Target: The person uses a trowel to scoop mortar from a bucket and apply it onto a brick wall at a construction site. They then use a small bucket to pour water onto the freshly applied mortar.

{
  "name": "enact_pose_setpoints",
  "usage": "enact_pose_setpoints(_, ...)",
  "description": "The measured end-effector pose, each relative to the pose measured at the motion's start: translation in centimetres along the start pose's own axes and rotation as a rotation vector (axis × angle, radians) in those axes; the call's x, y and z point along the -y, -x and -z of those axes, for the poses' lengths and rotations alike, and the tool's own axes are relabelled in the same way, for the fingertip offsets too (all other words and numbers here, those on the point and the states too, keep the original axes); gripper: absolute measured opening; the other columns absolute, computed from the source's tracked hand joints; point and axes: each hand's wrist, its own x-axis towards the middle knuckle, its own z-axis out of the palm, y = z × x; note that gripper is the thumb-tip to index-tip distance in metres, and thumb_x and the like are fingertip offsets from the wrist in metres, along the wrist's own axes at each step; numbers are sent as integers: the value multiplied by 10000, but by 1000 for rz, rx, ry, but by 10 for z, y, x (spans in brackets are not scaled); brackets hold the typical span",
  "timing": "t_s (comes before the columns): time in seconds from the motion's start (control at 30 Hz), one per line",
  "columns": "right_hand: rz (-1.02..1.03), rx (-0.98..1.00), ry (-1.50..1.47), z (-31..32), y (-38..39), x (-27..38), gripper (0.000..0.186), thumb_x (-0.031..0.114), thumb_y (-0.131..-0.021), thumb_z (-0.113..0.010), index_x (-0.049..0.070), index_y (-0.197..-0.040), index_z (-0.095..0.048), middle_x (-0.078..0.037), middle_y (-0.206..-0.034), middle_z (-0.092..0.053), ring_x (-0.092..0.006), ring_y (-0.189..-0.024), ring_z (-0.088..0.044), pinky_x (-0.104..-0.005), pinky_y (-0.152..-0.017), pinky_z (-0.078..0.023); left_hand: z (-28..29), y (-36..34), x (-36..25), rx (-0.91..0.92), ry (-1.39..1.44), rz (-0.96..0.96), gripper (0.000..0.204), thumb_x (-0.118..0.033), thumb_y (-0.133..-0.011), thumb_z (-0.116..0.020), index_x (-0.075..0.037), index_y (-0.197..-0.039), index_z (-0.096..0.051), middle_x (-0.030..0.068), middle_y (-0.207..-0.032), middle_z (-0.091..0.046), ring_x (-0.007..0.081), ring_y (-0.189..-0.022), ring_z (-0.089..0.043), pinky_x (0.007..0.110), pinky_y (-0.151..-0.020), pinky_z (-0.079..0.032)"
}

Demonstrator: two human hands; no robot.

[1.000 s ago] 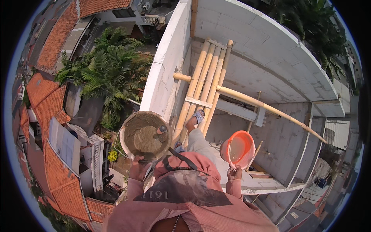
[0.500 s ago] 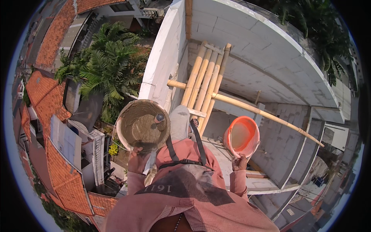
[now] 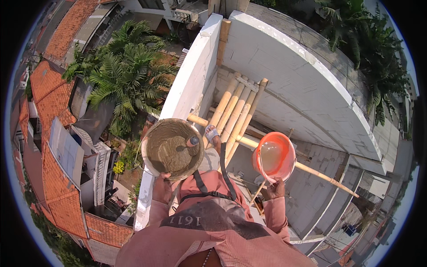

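Note:
At the left, my left hand [image 3: 163, 188] grips the near rim of a mortar bucket [image 3: 161, 132], its fingers curled over the edge. Wet grey mortar [image 3: 170, 153] fills the lower part, and the rounded grey end of what looks like a tool handle [image 3: 192, 141] sticks up from it. On the right, my right hand [image 3: 274, 189] is closed on the near edge of an orange bucket [image 3: 287, 153] holding cloudy liquid [image 3: 271, 155]. A thin handle crosses its opening. One sandalled foot [image 3: 212, 133] of mine stands at the bamboo poles.
Several bamboo poles [image 3: 239, 109] lie side by side ahead, tied by a short crosspiece, over a long bamboo pole [image 3: 322, 175]. A white block wall [image 3: 191, 86] rises at left, another block wall [image 3: 284, 55] at far right. Far below are palms [image 3: 129, 80] and tiled roofs [image 3: 66, 187].
My foot has come into view at the bamboo poles. The mortar bucket has shifted right in the picture, the orange bucket slightly left. Both hands keep their grips.

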Motion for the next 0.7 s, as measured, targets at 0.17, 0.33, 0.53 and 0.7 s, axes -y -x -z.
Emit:
enact_pose_setpoints(0.17,120,86,225,-115,-19,72,74,135,-806,-590,70,-842,-586,-44,-739,-597,-176,-622,-609,-279,-474,-496,-30,-7,-15,10,-11,17,309,-68,-845,-497,12,-1144,-495,179,-1215,-580,316,-1110,-604,446,-950,-545)
enact_pose_setpoints(0.33,265,221,415,-237,-59,143,63,124,-811,-580,67,-794,-557,-30,-679,-534,-147,-566,-549,-278,-479,-476,-45,-20,-6,-57,-15,44,381,-78,-836,-504,23,-1202,-480,173,-1205,-584,313,-1100,-606,433,-935,-552)
enact_pose_setpoints(0.53,345,418,605,-453,-111,213,93,135,-808,-602,73,-768,-545,-5,-639,-504,-124,-513,-527,-238,-449,-493,-57,3,-4,-98,26,11,401,-105,-828,-528,14,-1209,-497,150,-1180,-595,298,-1076,-610,434,-916,-555)
enact_pose_setpoints(0.7,456,435,727,-633,-138,232,98,112,-784,-583,65,-720,-527,-42,-601,-489,-141,-487,-509,-270,-425,-484,-36,8,19,-227,192,6,307,-108,-847,-538,-5,-1135,-517,145,-1167,-588,306,-1086,-600,464,-917,-541)
